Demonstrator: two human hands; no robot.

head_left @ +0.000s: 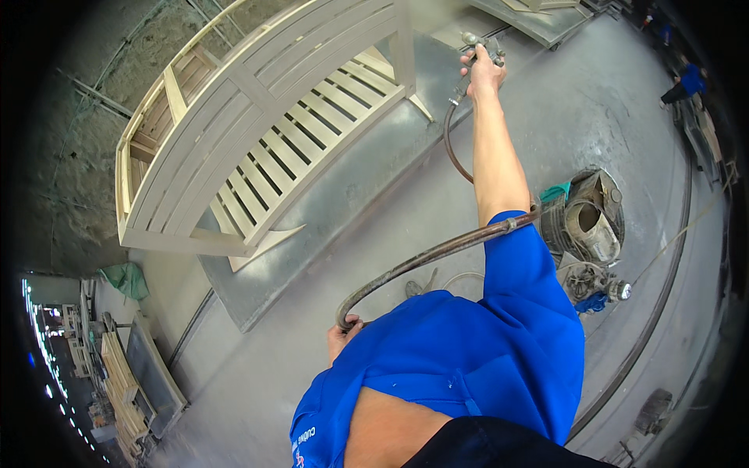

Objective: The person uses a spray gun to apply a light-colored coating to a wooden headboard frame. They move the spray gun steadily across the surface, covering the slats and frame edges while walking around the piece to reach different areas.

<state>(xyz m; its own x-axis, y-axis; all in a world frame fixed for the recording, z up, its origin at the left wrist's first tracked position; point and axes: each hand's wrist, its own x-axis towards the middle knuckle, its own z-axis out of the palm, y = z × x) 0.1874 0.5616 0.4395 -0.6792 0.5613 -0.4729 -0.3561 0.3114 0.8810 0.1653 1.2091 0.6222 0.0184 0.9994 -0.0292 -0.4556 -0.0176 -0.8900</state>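
Note:
My right hand (487, 76) is stretched out ahead, closed round a metal spray gun (485, 47). From the gun's lower end a thin brown hose (449, 139) curves down toward my forearm. Close to my body, my left hand (341, 337) grips a thicker brown hose (425, 256), with its fingers partly hidden behind my blue sleeve. This hose crosses over my right arm near the elbow. To the left of the gun, apart from it, a pale wooden bench (257, 86) with a slatted seat and back rests on a grey metal platform (343, 214).
On the right stand dirty paint containers (593, 218) and a pump-like device (585, 281). A long dark hose (655, 327) bends along the floor there. More wooden pieces (125, 374) are at lower left; another platform (538, 19) is at the top. A person (688, 82) is far right.

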